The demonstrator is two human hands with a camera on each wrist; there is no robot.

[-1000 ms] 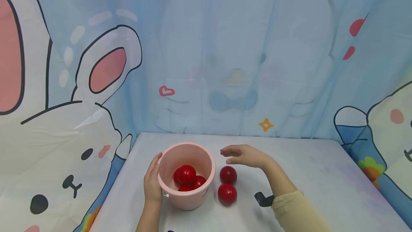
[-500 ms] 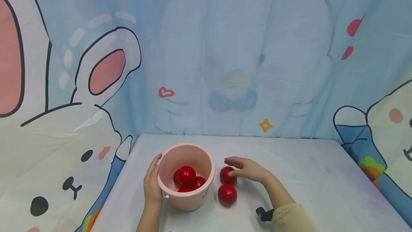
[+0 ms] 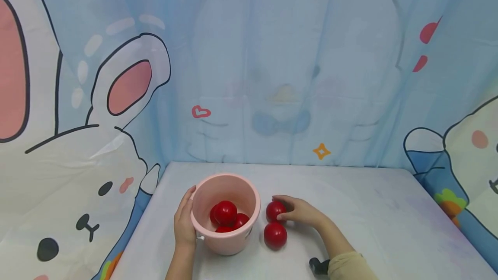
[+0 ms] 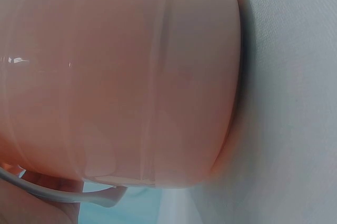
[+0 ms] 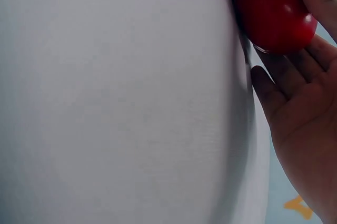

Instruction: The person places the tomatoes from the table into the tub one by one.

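A pink bucket [image 3: 227,241] stands on the table with several red balls [image 3: 225,213] inside. My left hand [image 3: 184,224] rests along its left wall with fairly straight fingers; in the left wrist view the bucket wall [image 4: 116,76] fills much of the picture, and a white handle [image 4: 63,195] crosses in front of part of the hand. Right of the bucket, two more red balls sit one behind the other. My right hand [image 3: 301,211] holds the farther ball [image 3: 274,211], thumb on the near side and fingers behind. The nearer ball [image 3: 275,236] lies just below the thumb.
A white cloth covers the table [image 3: 373,219]. Behind it hangs a blue curtain [image 3: 288,55] with printed cartoon animals, which also runs along both sides. A black wrist device [image 3: 319,266] sits at the right sleeve [image 3: 350,267].
My right hand has come down and slightly toward me from above the two loose balls, and its thumb and fingers now close around the farther one. The left hand and bucket stay put.
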